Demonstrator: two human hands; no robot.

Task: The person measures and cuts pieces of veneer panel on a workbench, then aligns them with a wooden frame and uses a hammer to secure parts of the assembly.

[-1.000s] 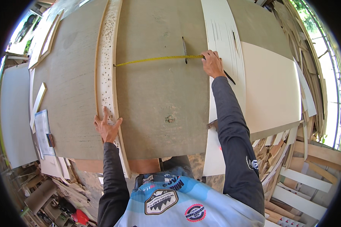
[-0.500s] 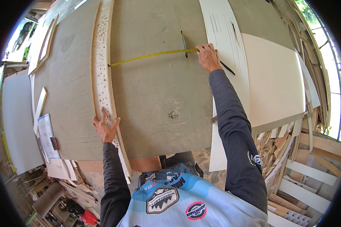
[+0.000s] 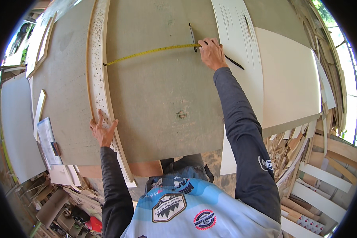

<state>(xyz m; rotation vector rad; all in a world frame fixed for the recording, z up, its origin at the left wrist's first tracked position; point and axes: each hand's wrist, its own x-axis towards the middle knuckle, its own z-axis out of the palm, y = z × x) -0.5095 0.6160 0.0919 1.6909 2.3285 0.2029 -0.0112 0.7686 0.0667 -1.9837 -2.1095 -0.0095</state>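
My left hand (image 3: 102, 132) lies near me with its fingers spread flat on the one perforated strip (image 3: 98, 79), which curves from the near table edge to the far side. One big grey board (image 3: 162, 91) covers the table. Farther off, one yellow tape measure (image 3: 150, 51) stretches from the strip's right edge to my right hand (image 3: 212, 53), whose fingers curl down on the tape's end beside one dark pencil (image 3: 192, 37). One white sheet (image 3: 242, 43) lies right of that hand.

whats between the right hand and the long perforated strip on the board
In the head view, a yellow measuring tape spans the grey board from the right hand to the pale perforated strip; otherwise bare board.
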